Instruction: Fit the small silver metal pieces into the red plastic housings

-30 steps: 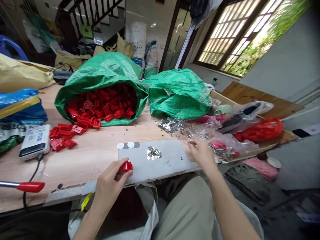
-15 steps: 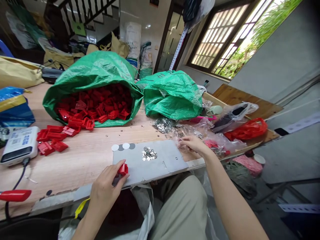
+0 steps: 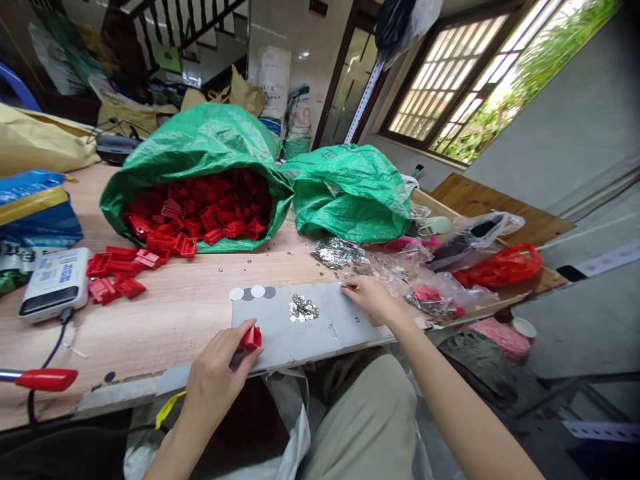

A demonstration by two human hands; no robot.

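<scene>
My left hand [image 3: 217, 363] pinches a small red plastic part [image 3: 253, 337] between thumb and fingers, over the front left of a grey mat [image 3: 273, 340]. On that mat, between my hands, lies a pile of small shiny metal pieces [image 3: 303, 308]. My right hand [image 3: 373, 298] is closed at the mat's far right side. Something thin and small shows at its fingertips, too small to name. A single tiny dark ring [image 3: 357, 320] lies on the mat just below that hand.
A green sack [image 3: 200, 143] spills red parts [image 3: 120, 270] onto the table. A second green sack [image 3: 353, 193], bags of metal pieces [image 3: 340, 253] and a red plastic bag [image 3: 500, 265] stand behind and right. A white device [image 3: 54, 283] with a cable is at left.
My right hand has moved left from the plastic bags to the mat's right side. The left hand keeps hold of the red plastic part. The whole view has shifted slightly.
</scene>
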